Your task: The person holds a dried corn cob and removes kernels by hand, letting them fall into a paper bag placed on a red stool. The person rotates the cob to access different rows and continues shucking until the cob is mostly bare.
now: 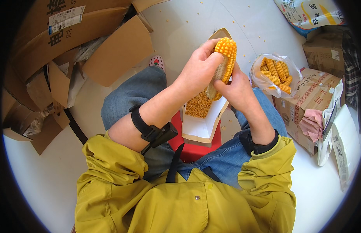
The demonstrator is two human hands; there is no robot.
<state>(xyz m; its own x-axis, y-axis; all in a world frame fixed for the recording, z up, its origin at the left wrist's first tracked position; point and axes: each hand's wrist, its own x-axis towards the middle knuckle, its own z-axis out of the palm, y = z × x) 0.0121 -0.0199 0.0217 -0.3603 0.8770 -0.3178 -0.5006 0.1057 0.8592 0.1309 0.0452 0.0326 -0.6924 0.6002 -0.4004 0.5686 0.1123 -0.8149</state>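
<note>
Both hands grip one ear of dried yellow corn (pixel 227 68), held tilted above a box. My left hand (pixel 205 62) wraps its upper part, thumb against the cob. Lower down, my right hand (pixel 237 87) clasps the ear, thumb resting on its near side. Kernels are gone from a strip facing me, where pale cob shows; rows still cover the tip and the right side. Below lies a long open cardboard box (pixel 198 132) with a white lining. Loose corn kernels (pixel 199 106) are heaped in it, and the hands hide part of its far end.
A clear plastic bag (pixel 254 72) of corn ears (pixel 275 71) rests at the right by a printed carton (pixel 307 99). Large open cardboard boxes (pixel 119 49) crowd the left. Under the kernel box is a red stool (pixel 176 131). Stray kernels dot the floor (pixel 180 38).
</note>
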